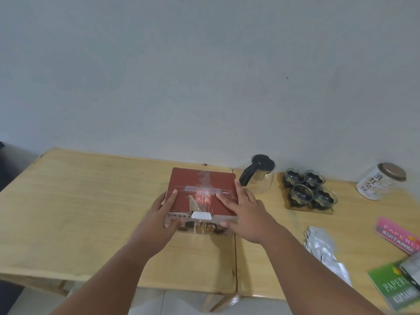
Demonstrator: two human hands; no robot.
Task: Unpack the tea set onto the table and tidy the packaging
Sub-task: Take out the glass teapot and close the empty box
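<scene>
A red cardboard box (200,180) with clear tape and white Chinese characters on its shut lid sits near the middle of the wooden table (79,201). My left hand (159,217) grips the box's left front corner. My right hand (243,212) lies across its right side, fingers on the lid and thumb on the front. To the right stand a glass teapot (261,176) with a black lid and handle, and several small glass cups (306,189) on a wooden tray.
A white tin (379,180) with a bronze lid lies at the far right. Silver foil packets (322,246) rest near the front right. A pink booklet (397,233) and a green booklet (395,287) lie at the right edge. A seam (235,258) joins two tabletops.
</scene>
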